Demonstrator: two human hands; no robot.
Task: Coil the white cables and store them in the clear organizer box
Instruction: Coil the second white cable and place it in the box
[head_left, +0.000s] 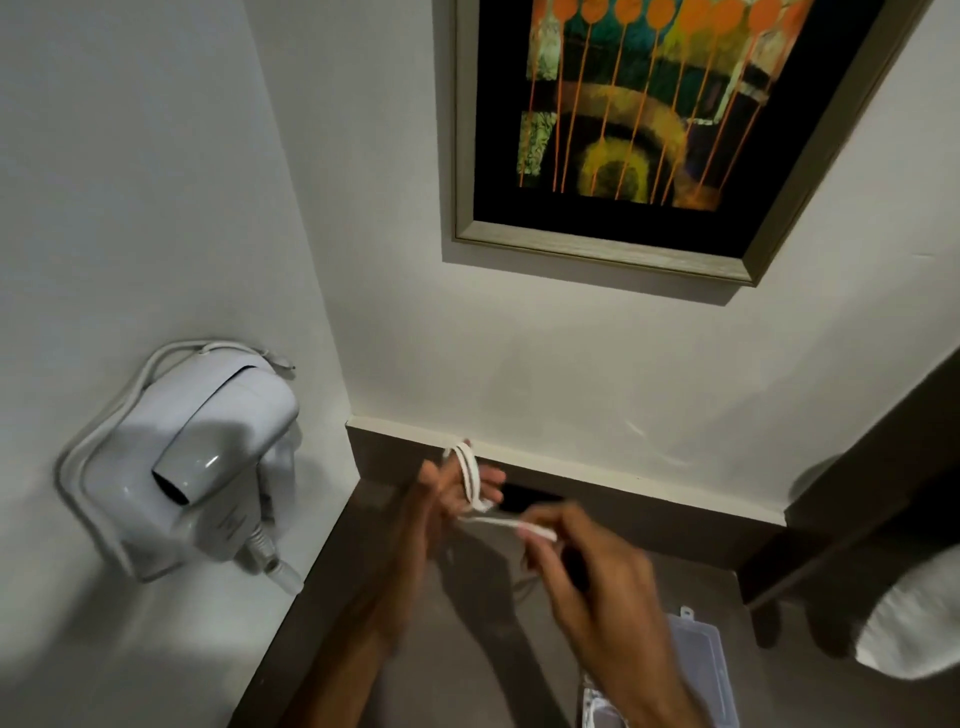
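Now mid-coil | your left hand (457, 488) carries white cable (470, 475) loops | right hand (582, 566) pinches its free end | clear organizer box (701, 670) below, storing left.

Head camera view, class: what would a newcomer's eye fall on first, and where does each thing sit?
Most striking is the framed painting, orange and yellow on black, on the wall at upper right. At lower centre the left hand has a white cable looped around its fingers while the right hand pulls the free end taut. A white hair dryer is mounted on the left wall.
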